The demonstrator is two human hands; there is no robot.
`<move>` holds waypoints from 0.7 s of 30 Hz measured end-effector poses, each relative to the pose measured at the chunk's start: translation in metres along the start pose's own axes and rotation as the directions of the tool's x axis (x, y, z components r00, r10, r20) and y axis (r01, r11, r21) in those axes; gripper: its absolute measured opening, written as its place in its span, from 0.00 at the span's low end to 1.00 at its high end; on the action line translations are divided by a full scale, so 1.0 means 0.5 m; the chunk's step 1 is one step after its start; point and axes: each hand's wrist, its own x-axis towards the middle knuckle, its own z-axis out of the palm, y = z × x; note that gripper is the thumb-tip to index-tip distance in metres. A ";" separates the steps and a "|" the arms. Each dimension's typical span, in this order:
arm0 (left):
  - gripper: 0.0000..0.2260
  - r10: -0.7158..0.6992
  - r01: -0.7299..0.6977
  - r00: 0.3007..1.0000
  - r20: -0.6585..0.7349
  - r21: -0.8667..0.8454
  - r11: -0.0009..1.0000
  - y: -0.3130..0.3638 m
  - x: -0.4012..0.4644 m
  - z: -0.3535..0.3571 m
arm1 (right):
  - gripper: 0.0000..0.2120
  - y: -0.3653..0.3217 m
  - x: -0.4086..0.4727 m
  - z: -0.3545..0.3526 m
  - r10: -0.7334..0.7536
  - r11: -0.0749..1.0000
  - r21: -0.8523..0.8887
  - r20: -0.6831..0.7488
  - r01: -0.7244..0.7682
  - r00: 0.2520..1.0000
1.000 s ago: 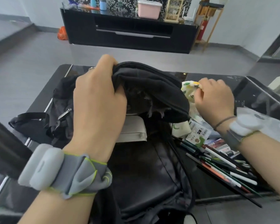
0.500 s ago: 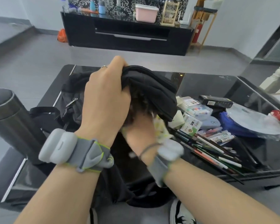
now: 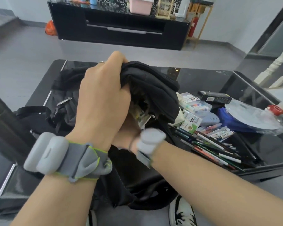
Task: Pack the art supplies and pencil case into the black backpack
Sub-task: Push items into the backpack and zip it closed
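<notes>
On the left, the left hand (image 3: 103, 101) grips the upper flap of the black backpack (image 3: 153, 88), fingers curled round the fabric, and holds the mouth open on the table (image 3: 203, 75). In the middle, the right hand (image 3: 129, 136) is inside the opening with a printed packet (image 3: 141, 116); its fingers are hidden, so I cannot tell their state. To the right, pencils (image 3: 216, 150), marker boxes (image 3: 194, 106) and a blue case (image 3: 209, 119) lie outside. I judge that most packing is not yet done.
</notes>
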 end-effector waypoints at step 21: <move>0.12 -0.004 0.003 0.999 0.051 0.017 1.000 0.006 -0.031 0.034 | 0.19 0.438 -0.099 -0.149 0.160 0.747 -0.563 -0.364 -0.354 0.917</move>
